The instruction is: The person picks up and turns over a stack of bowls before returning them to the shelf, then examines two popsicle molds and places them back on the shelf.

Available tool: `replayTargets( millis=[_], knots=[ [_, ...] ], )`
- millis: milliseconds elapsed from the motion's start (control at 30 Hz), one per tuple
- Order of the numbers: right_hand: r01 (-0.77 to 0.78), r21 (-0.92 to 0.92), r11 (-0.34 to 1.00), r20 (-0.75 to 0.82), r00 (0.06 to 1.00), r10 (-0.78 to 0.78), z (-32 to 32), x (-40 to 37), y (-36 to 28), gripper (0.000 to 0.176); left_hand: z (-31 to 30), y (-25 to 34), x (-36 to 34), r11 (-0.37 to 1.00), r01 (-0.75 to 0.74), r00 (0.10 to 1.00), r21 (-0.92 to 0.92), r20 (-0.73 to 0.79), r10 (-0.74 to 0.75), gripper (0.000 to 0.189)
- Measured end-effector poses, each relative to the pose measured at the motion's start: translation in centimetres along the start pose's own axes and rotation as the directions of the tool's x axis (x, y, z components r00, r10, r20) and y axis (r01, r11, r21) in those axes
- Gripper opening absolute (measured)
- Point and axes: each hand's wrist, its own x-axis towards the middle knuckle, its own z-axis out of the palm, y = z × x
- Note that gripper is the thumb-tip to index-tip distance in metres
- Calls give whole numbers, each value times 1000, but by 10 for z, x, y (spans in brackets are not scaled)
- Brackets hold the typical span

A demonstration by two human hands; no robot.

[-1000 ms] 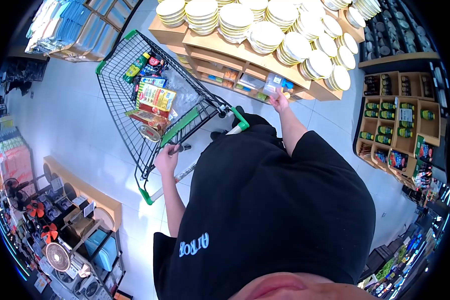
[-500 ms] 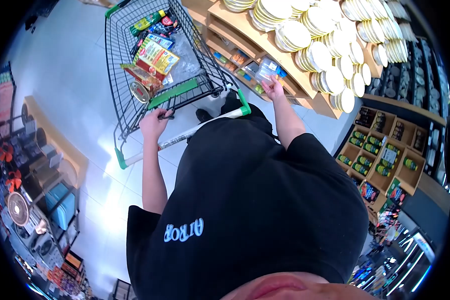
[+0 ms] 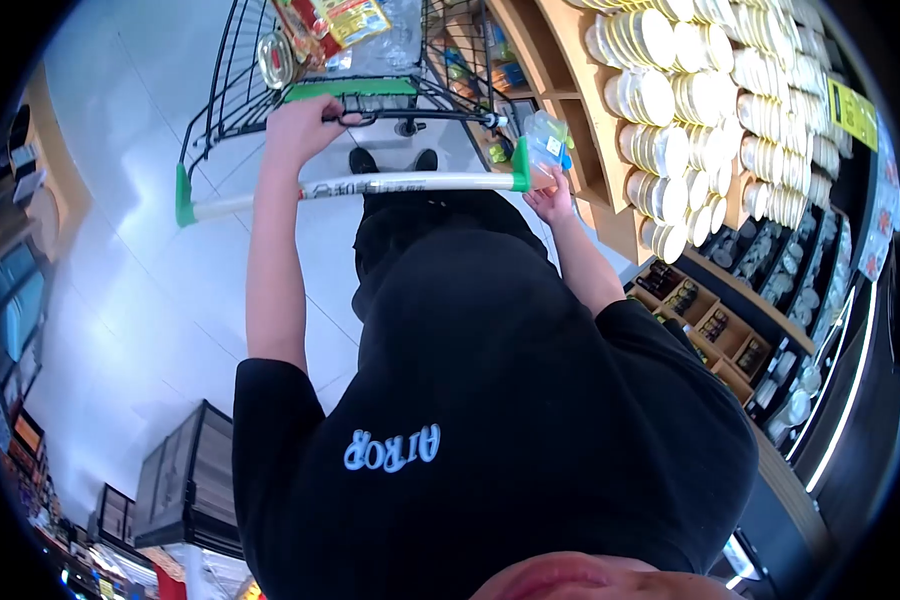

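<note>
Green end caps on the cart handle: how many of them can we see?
2: the left cap and the right cap, at opposite ends of the handle; none seems hidden.

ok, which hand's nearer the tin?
Left: left hand is just behind the tin, at the cart's rear; right hand is farther, back and right, holding a clear container.

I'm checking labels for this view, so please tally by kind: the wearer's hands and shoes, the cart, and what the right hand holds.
Hands, left hand and right hand: 2
Shoes, left shoe and right shoe: 2
Shopping cart: 1
Clear container: 1
Total: 6
</note>
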Motion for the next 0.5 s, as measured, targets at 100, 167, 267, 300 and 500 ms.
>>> replayTargets(
  millis=[100, 167, 267, 300, 500],
  knots=[
    [18, -144, 989, 46, 999, -11, -4, -9, -1, 78, 2, -2, -1, 999, -14, 999, -44, -34, 13, 41],
    [-16, -203, 979, 42, 999, 25, -8, -6, 2, 79, -1, -3, -4, 997, -7, 1000, -83, -5, 7, 33],
    [-47, -349, 936, 56, 996, 71, -12, -5, 9, 82, 9, -16, -2, 993, -112, 990, -48, -89, 107, 28],
    [-45, -418, 907, 64, 995, 79, -14, -6, 13, 82, 6, -14, -5, 995, -97, 994, -29, -54, 95, 27],
    [-65, -583, 810, 89, 986, 143, -50, -10, 54, 74, -3, -8, -10, 994, -40, 998, -101, -61, 34, 30]
  ],
)
